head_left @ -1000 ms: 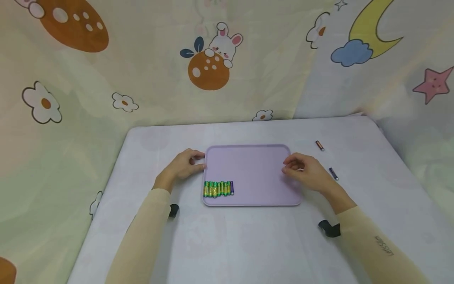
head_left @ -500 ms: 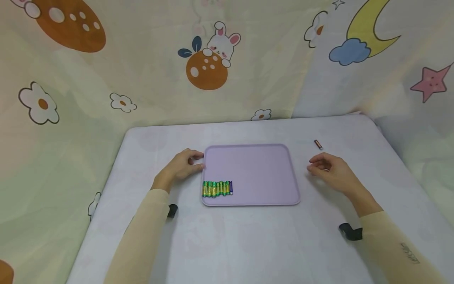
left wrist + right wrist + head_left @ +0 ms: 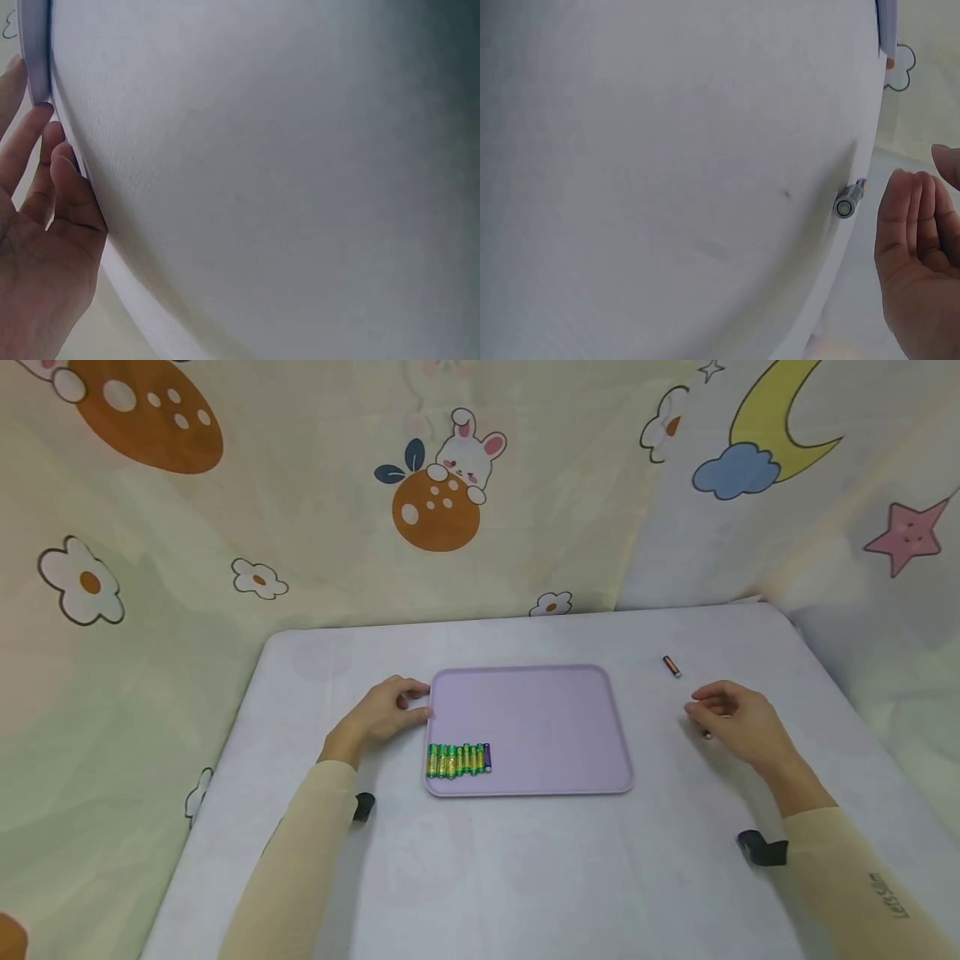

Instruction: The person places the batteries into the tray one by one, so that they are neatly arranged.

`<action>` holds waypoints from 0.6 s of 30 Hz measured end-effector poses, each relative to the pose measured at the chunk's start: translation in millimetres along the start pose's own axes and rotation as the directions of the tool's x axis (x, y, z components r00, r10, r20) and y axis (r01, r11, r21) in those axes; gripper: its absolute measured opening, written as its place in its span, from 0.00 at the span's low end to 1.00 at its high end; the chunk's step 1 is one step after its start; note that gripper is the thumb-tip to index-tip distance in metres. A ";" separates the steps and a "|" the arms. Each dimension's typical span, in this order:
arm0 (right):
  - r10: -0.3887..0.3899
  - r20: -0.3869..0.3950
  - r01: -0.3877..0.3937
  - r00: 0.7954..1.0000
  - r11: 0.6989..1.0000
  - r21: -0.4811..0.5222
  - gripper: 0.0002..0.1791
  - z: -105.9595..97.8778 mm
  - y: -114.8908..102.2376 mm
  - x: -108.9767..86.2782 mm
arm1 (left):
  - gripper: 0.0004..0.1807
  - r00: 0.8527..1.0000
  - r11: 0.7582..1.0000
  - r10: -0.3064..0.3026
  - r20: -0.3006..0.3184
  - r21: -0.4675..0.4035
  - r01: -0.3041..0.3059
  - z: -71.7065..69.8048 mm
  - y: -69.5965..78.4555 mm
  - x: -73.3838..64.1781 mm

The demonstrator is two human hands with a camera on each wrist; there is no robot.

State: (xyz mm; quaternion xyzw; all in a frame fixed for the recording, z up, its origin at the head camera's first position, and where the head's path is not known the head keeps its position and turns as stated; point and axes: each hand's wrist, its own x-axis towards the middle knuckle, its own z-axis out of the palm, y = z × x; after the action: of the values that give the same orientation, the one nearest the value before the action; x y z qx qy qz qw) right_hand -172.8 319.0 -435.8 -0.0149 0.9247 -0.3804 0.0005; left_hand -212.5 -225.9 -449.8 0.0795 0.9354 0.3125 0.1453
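A pale purple tray (image 3: pixel 540 727) lies on the white-covered table. In its near left corner several green AAA-size batteries (image 3: pixel 452 760) stand side by side in a row, with a dark purple battery (image 3: pixel 487 757) at the right end. My left hand (image 3: pixel 386 706) touches the tray's left edge with fingertips and thumb; the left wrist view shows the fingers at the tray's rim (image 3: pixel 34 52). To the right of the tray, my right hand (image 3: pixel 738 722) hovers with nothing in its loosely bent fingers. Just below it lies a battery (image 3: pixel 845 204), mostly hidden by the hand in the head view.
A brown and dark battery (image 3: pixel 671 667) lies farther back, to the right of the tray. A patterned cloth (image 3: pixel 322 485) with rabbits, flowers and a moon hangs behind and around the table.
My right hand has moved right, from over the tray's right edge to above the nearer loose battery, now partly covered. The left hand stays at the tray's edge.
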 end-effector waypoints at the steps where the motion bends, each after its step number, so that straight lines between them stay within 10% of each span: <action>1: -0.001 -0.013 0.001 1.000 1.000 -0.008 0.19 -0.9 1.4 0.2 | 0.29 1.000 1.000 0.001 0.000 0.001 -0.001 0.1 0.1 0.1; 18: 0.191 0.062 -0.181 0.980 0.974 -0.136 0.33 -6.7 14.6 3.5 | 0.29 1.000 1.000 0.001 -0.002 -0.006 -0.001 -0.7 1.1 -1.3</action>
State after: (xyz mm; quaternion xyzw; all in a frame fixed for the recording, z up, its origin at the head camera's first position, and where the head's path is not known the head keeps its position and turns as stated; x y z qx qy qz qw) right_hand -176.8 333.9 -441.2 0.0576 0.9442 -0.3168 0.0697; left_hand -211.5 -225.8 -448.4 0.0793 0.9345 0.3154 0.1446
